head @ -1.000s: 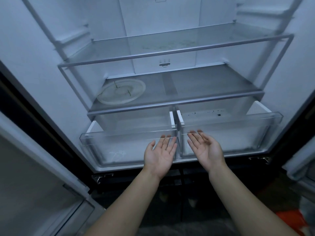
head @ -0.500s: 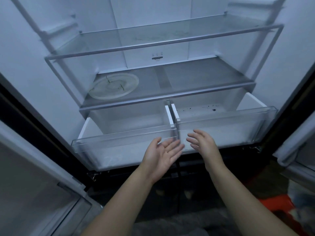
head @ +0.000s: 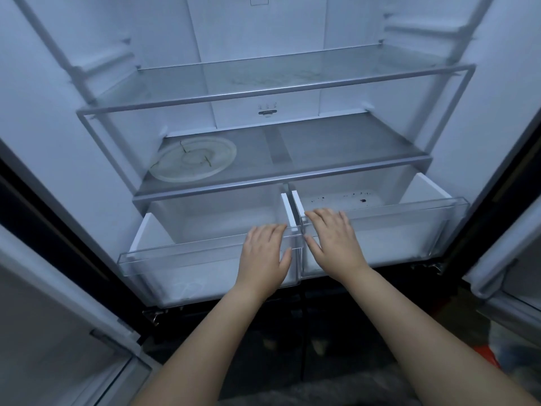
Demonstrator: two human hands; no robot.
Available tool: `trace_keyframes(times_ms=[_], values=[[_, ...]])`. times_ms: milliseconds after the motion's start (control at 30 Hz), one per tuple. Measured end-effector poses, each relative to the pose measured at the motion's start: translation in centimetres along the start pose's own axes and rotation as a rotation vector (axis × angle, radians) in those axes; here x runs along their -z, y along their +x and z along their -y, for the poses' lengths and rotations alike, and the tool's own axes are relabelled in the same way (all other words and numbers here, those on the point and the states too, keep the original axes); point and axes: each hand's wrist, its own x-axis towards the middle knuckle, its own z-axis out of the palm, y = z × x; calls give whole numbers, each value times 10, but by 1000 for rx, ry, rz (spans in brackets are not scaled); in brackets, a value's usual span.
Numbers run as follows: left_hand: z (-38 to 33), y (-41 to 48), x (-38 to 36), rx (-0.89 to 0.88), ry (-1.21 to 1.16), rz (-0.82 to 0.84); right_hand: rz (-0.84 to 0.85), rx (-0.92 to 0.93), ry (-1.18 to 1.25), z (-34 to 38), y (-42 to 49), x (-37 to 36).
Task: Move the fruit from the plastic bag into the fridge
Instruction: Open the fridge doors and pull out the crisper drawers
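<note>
Head view: the fridge stands open, both doors swung out to the sides. Two clear crisper drawers at its bottom are pulled out side by side. The left hand lies palm down on the front rim of the left drawer, at its inner end, with the fingers close together, nearly straight, and holding nothing. The right hand lies the same way on the rim of the right drawer, its fingers slightly spread and its thumb down the front face. The two hands are just beside each other, on either side of the gap between the drawers. Dark specks dot the floor of the right drawer. A round glass plate lies on the left of the lower shelf. Neither fruit nor bag can be made out; a blurred orange-red patch shows on the floor at lower right.
</note>
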Motion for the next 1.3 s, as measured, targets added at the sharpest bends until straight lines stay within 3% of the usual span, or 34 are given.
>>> trace_keyframes(times_ms=[133, 367, 533, 1300], values=[[4, -1, -9, -23, 27, -127, -69, -42, 18, 2, 0, -6], [-2, 3, -10, 38, 8, -195, -86, -50, 87, 2, 2, -5], [-5, 4, -10, 93, -35, -186, -170, -53, 107, -2, -14, -6], [-16, -8, 3, 173, -65, -124, -221, 4, 92, 6, -22, -3]])
